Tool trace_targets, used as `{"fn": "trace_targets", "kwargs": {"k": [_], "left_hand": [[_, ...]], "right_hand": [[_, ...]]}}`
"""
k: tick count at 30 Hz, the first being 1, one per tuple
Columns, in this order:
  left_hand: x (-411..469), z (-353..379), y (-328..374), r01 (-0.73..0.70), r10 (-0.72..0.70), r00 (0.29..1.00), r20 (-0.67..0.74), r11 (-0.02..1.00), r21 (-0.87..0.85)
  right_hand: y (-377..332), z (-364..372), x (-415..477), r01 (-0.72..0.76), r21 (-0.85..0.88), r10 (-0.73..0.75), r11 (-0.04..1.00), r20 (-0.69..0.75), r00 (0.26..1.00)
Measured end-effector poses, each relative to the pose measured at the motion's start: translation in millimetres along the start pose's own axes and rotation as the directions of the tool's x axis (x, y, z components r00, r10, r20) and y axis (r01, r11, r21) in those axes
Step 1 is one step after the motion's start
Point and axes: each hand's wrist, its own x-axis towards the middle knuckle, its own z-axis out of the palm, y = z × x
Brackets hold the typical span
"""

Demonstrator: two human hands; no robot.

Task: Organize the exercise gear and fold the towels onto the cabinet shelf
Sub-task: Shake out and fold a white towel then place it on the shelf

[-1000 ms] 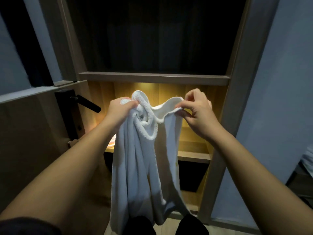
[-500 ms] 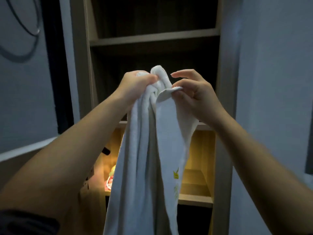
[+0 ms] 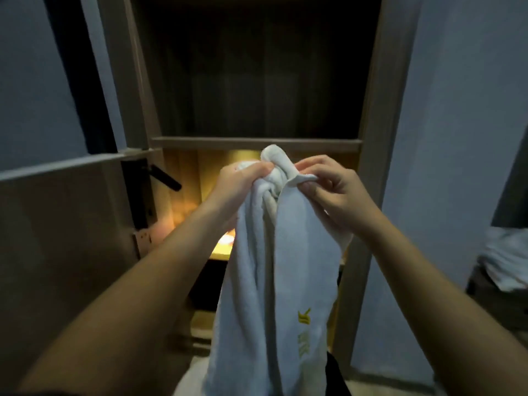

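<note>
Fingers (image 3: pixel 311 188) round towel (image 3: pixel 271 281) top (L+R)

White towel (image 3: pixel 257 267) with yellow embroidery (image 3: pixel 303 335), tan wooden cabinet (image 3: pixel 371 138), black door handle (image 3: pixel 165 177)

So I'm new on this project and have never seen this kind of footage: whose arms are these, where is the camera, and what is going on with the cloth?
There is no machine here. A person wears one wide-angle camera on the head, looking forward and down, so the two bare arms reaching in from below are their own. The left hand grips the bunched top of a white towel, and the right hand pinches a corner of it. The rest of the towel hangs straight down, with yellow print low on one side. Behind stands an open wooden cabinet: a dark upper compartment, a shelf, and a lit compartment below. A dark door handle shows at the left, and some pale cloth lies at the far right.
</note>
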Motion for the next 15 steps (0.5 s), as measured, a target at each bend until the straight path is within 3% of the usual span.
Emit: {"fn": "trace_targets", "kwargs": {"k": [6, 9, 15], "left_hand": [[-27.6, 11.5, -110.7, 0.212, -0.21, 0.976, -0.051, 0.977, 0.032], [-34.0, 15.2, -155.7, 0.376, -0.37, 0.923, -0.105, 0.925, 0.051], [-49.8, 20.0, -236.1, 0.588, -0.559, 0.793, -0.241, 0.806, 0.063]], "right_hand": [[64.1, 51.1, -72.2, -0.223, -0.057, 0.227, 0.973, 0.102, 0.968], [91.1, 75.7, -97.6, -0.299, -0.028, 0.3, 0.954, 0.142, 0.943], [145.3, 123.0, -142.3, -0.504, 0.023, 0.489, 0.864, 0.208, 0.847]]}}
